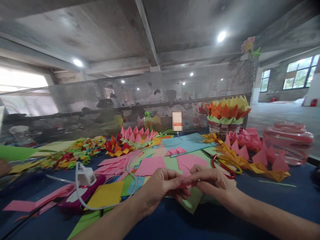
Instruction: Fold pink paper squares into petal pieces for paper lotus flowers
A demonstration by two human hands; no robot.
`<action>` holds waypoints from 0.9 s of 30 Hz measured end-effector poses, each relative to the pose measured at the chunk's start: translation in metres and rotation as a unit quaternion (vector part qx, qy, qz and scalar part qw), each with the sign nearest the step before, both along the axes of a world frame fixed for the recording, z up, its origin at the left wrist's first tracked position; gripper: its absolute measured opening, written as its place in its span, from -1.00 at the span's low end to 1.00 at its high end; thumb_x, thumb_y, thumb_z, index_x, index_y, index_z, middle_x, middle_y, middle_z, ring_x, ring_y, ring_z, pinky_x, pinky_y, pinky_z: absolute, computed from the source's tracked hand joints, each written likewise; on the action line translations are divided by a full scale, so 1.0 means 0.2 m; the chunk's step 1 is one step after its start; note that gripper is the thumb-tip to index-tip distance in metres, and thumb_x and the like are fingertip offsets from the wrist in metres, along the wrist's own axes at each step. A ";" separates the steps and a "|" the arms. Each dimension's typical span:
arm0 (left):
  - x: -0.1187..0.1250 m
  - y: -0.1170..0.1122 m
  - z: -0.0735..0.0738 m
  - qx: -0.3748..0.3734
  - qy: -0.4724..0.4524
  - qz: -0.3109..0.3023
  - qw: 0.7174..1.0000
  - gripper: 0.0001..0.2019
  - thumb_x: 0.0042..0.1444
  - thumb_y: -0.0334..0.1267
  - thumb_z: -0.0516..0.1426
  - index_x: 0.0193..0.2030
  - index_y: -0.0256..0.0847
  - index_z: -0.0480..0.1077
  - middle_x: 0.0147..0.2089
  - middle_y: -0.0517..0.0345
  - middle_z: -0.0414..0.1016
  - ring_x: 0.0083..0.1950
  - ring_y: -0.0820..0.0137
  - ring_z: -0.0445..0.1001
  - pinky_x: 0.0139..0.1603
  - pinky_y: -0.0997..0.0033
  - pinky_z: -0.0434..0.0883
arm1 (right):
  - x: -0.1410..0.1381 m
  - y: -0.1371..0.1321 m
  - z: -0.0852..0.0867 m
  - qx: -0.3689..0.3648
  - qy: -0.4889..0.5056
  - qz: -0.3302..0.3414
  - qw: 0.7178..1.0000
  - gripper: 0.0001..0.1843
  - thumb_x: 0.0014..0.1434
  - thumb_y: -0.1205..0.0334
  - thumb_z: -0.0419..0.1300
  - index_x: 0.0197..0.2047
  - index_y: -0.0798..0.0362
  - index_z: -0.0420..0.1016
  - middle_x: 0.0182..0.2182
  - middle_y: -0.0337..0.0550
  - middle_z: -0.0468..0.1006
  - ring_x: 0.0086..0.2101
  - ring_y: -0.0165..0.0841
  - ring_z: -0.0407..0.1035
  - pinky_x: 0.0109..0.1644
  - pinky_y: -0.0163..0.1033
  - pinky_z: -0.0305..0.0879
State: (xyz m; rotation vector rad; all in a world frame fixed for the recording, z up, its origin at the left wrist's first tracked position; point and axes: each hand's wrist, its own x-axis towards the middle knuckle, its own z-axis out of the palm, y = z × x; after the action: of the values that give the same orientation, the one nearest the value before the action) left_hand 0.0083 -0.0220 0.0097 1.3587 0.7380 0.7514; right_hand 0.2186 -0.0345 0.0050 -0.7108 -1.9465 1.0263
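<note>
My left hand (160,188) and my right hand (212,181) meet low in the middle of the view, fingers pinched together on a small folded pink paper piece (186,182). Both hands hover just above a green paper sheet (193,200) on the dark blue table (287,196). Loose pink squares (150,165) lie right behind the hands. Red-and-yellow-handled scissors (226,166) rest just beyond my right hand.
A white charger with cable (86,176) sits on a magenta object at left. Folded paper flowers (135,137) and scraps (72,155) line the back, a tall paper bowl (227,115) and pink jar (288,141) at right. A perforated metal screen (150,96) closes the far edge.
</note>
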 end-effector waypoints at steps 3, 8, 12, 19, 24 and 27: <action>0.01 0.00 0.01 0.046 0.028 0.022 0.998 -0.60 0.01 0.02 0.30 -0.38 -0.39 0.53 -0.44 -0.02 0.55 -0.44 0.43 0.47 -0.40 0.51 0.38 | 0.00 -0.01 0.00 -0.013 0.002 -0.009 1.000 -0.70 0.31 0.05 0.10 -0.06 0.00 0.57 -0.26 -0.14 0.49 -0.21 -0.29 0.37 -0.15 -0.22 0.25; 0.04 -0.01 0.01 0.099 0.074 0.055 0.991 -0.54 0.03 0.12 0.25 -0.41 -0.37 0.50 -0.47 0.00 0.55 -0.49 0.44 0.46 -0.44 0.51 0.37 | -0.03 0.03 -0.06 -0.065 0.035 -0.061 0.995 -0.60 0.26 -0.06 0.15 0.04 0.01 0.29 -0.38 -0.25 0.41 -0.37 -0.39 0.31 -0.35 -0.31 0.20; 0.04 -0.02 0.00 0.115 0.089 0.059 0.988 -0.55 0.05 0.11 0.22 -0.38 -0.36 0.50 -0.49 0.04 0.53 -0.49 0.45 0.46 -0.44 0.52 0.37 | -0.05 0.06 -0.10 -0.079 0.020 -0.067 0.994 -0.55 0.20 -0.04 0.23 0.01 0.02 0.22 -0.49 -0.37 0.34 -0.51 -0.47 0.19 -0.46 -0.37 0.06; 0.04 -0.02 -0.01 0.137 0.095 0.049 0.985 -0.63 0.12 0.00 0.17 -0.45 -0.34 0.44 -0.47 0.02 0.54 -0.50 0.46 0.44 -0.44 0.51 0.38 | -0.05 0.05 -0.09 -0.053 0.004 -0.073 0.996 -0.60 0.19 0.06 0.25 0.00 0.03 0.25 -0.54 -0.40 0.32 -0.51 -0.46 0.18 -0.45 -0.36 0.05; 0.04 -0.02 -0.01 0.141 0.105 0.042 0.983 -0.64 0.13 -0.02 0.16 -0.43 -0.34 0.44 -0.47 0.03 0.54 -0.50 0.47 0.44 -0.43 0.51 0.38 | -0.05 0.04 -0.06 -0.041 0.002 -0.069 0.997 -0.60 0.19 0.10 0.25 0.03 0.03 0.25 -0.56 -0.44 0.24 -0.52 -0.46 0.15 -0.44 -0.35 0.04; 0.04 -0.03 -0.01 0.150 0.110 0.034 0.982 -0.65 0.15 -0.04 0.14 -0.43 -0.33 0.44 -0.47 0.04 0.53 -0.50 0.47 0.43 -0.43 0.51 0.37 | -0.05 0.03 -0.06 -0.041 0.002 -0.064 0.997 -0.59 0.19 0.10 0.24 0.04 0.04 0.26 -0.55 -0.43 0.22 -0.51 -0.45 0.14 -0.44 -0.34 0.04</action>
State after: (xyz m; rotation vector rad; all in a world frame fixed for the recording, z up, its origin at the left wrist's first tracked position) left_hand 0.0170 -0.0281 0.0080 1.7176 0.8742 0.7976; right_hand 0.2088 -0.0277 -0.0073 -0.8674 -1.8392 1.0332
